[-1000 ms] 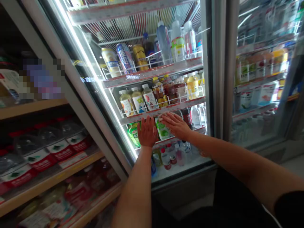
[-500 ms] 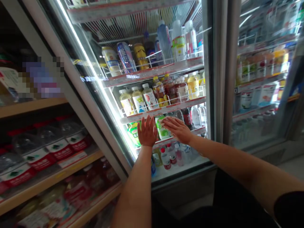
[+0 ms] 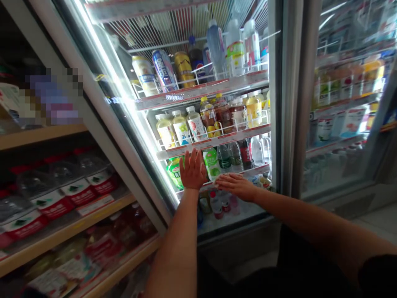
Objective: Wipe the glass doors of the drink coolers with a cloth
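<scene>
My left hand [image 3: 192,170] is pressed flat on the glass door [image 3: 182,231] of a lit drinks fridge, fingers spread and pointing up. Nothing shows in it. To its right, my right hand [image 3: 238,186] lies along the same glass, lower than the left, with its fingers stretched to the left. A small pale patch, seemingly a thin cloth [image 3: 218,181], shows under its fingertips; the rest of it is hidden by the hand. Behind the glass near my hands stand a green-labelled bottle [image 3: 212,163] and several dark bottles [image 3: 223,157].
Wire-fronted shelves [image 3: 214,142] inside the fridge hold bottles and cans [image 3: 164,70]. On the left, a wooden shelf [image 3: 71,225] carries red-capped bottles with red and white labels [image 3: 74,192]. Another glass-fronted fridge [image 3: 338,111] stands to the right, past a metal door frame [image 3: 297,99].
My right hand has slid down the glass with the pale cloth, uncovering the bottles behind where it was. My left hand stays in the same place. The view has shifted slightly.
</scene>
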Demonstrator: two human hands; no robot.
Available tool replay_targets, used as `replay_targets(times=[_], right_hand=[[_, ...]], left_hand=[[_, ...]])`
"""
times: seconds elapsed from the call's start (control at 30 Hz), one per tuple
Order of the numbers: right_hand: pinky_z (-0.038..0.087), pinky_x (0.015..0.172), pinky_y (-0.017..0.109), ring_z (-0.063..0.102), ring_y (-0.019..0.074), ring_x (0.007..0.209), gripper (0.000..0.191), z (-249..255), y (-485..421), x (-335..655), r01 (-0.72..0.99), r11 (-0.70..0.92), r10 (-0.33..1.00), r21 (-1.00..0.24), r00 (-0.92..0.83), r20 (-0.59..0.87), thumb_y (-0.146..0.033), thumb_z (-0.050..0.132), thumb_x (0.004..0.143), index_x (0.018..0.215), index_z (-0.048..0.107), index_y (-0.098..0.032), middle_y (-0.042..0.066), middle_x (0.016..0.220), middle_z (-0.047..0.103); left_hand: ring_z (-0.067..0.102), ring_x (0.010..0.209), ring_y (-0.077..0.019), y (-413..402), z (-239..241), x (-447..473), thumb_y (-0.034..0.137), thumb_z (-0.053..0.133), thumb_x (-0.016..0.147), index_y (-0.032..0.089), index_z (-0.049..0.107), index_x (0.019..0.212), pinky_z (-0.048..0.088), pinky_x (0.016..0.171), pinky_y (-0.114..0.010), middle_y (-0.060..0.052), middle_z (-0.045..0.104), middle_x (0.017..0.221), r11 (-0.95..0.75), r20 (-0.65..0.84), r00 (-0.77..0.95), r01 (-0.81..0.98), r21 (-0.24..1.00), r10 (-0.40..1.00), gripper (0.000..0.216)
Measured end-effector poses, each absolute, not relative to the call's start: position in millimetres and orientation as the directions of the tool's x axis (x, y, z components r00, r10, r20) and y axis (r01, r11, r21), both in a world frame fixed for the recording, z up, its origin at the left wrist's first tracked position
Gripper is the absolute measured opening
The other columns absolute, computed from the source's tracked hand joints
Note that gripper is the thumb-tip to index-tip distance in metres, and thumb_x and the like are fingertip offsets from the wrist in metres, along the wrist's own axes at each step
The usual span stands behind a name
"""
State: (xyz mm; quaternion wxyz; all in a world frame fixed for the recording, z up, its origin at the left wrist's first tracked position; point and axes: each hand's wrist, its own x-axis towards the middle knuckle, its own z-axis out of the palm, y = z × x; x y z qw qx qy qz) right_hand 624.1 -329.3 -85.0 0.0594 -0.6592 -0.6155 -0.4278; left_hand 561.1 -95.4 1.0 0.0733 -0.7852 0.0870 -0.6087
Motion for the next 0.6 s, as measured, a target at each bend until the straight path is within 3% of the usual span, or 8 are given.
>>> replay_targets(times=[0.1, 0.3, 0.43, 0.6], right_hand=[[0.035, 0.116, 0.039, 0.036, 0.0148, 0.146, 0.059, -60.6, -331.8, 626.1, 0.857, -0.239, 0.750, 0.456, -0.135, 0.647, -0.008, 0.050, 0.094, 0.150, 0.041, -0.024, 0.002, 0.151, 0.051], [0.027, 0.121, 0.043, 0.026, 0.0198, 0.151, 0.063, -29.2, -326.2, 623.0, 0.817, -0.464, 0.606, 0.343, 0.009, 0.796, -0.006, 0.045, 0.093, 0.153, 0.036, -0.024, 0.003, 0.157, 0.041], [0.029, 0.121, 0.043, 0.027, 0.0206, 0.151, 0.064, -30.9, -327.3, 623.1, 0.823, -0.441, 0.622, 0.358, -0.008, 0.783, -0.007, 0.045, 0.093, 0.154, 0.035, -0.024, 0.002, 0.157, 0.041], [0.027, 0.123, 0.045, 0.022, 0.0195, 0.152, 0.070, -13.5, -326.0, 627.7, 0.827, -0.453, 0.590, 0.332, -0.001, 0.808, -0.004, 0.045, 0.089, 0.155, 0.033, -0.026, 0.001, 0.158, 0.039]], left_hand=[[0.021, 0.151, -0.0241, -95.9, 0.8, 561.1, 0.030, 0.046, 0.097, 0.023, 0.041, 0.150, 0.012, 0.126, -0.051, -0.009, 0.043, 0.153, -0.972, 0.945, 0.229, -0.030, -0.231, -0.232, 0.054], [0.021, 0.151, -0.0239, -96.3, 1.2, 561.5, 0.031, 0.047, 0.097, 0.023, 0.043, 0.149, 0.012, 0.126, -0.050, -0.009, 0.042, 0.154, -0.972, 0.946, 0.226, -0.026, -0.233, -0.233, 0.053], [0.021, 0.151, -0.0247, -96.3, 1.6, 561.0, 0.032, 0.045, 0.098, 0.024, 0.044, 0.149, 0.010, 0.126, -0.053, -0.009, 0.041, 0.154, -0.983, 0.943, 0.280, -0.072, -0.168, -0.182, 0.052], [0.022, 0.151, -0.0240, -96.2, 1.4, 561.7, 0.032, 0.045, 0.098, 0.024, 0.044, 0.149, 0.011, 0.126, -0.051, -0.008, 0.042, 0.154, -0.977, 0.946, 0.244, -0.056, -0.204, -0.212, 0.052]])
